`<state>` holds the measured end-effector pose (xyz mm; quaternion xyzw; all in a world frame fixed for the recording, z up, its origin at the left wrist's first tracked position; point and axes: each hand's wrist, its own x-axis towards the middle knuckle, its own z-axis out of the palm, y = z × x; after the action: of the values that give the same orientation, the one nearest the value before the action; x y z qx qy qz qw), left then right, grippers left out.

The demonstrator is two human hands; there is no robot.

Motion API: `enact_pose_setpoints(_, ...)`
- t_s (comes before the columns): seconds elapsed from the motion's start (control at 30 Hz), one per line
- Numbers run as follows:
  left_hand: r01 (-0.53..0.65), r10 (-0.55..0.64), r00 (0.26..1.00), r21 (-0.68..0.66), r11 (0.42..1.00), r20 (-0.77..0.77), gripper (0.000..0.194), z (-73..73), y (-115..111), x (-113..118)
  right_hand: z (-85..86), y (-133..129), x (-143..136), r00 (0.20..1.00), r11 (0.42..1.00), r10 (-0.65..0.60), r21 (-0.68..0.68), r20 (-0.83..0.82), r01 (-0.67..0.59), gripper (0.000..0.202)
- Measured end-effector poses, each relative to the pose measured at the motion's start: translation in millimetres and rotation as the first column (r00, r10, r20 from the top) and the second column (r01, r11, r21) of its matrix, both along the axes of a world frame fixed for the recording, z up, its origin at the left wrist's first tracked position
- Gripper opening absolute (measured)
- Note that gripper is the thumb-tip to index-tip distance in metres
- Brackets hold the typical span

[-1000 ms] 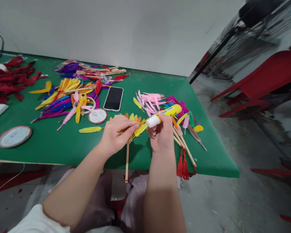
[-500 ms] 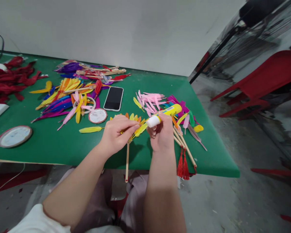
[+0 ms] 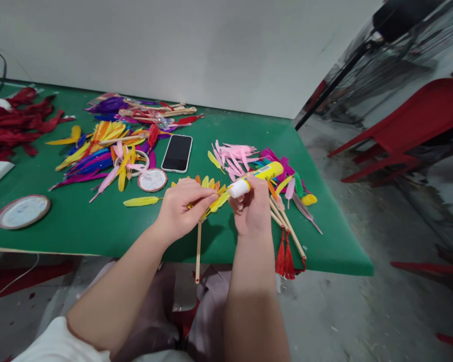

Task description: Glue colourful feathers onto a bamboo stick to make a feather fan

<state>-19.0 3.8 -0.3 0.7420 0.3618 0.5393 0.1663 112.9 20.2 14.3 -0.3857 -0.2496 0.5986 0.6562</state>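
Observation:
My left hand is closed in a pinch over the feather fan, thumb and forefinger together on a yellow feather. The fan's yellow and orange feathers show behind the fingers, and its wooden handle hangs past the table's front edge. In my right hand is a yellow glue bottle, tilted, its white end toward the feather. Whether that end touches the feather I cannot tell. Left of the fan lies a loose yellow feather.
A phone, a round white lid and pink feathers lie behind my hands. Wooden sticks with red tassels rest at the right. Coloured feather bundles, red ribbons and another lid are leftward on the green table.

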Motion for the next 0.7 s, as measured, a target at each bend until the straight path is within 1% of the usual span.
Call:
enact_pose_setpoints(0.27,0.009,-0.008,1.0,0.027,1.0,-0.014,0.011,1.3,-0.6,0.1,-0.5,0.0,0.1,1.0,1.0,-0.004,0.0,0.004,0.004,0.022)
enact_pose_setpoints(0.5,-0.001,0.019,0.995,0.177,0.984,-0.098,0.01,1.9,-0.2,3.2,0.6,0.2,-1.4,1.0,1.0,0.006,-0.023,0.005,-0.005,0.022)
enact_pose_setpoints(0.6,-0.042,0.06,0.995,0.212,0.976,-0.079,0.008,0.6,-0.4,3.6,0.0,0.9,-1.3,1.0,1.0,0.02,-0.017,-0.001,-0.02,0.026)
enact_pose_setpoints(0.7,-0.137,0.148,0.988,0.21,0.968,-0.04,0.008,-1.8,0.1,3.8,-1.4,1.3,-0.8,0.998,0.998,0.055,0.008,-0.009,-0.055,0.032)
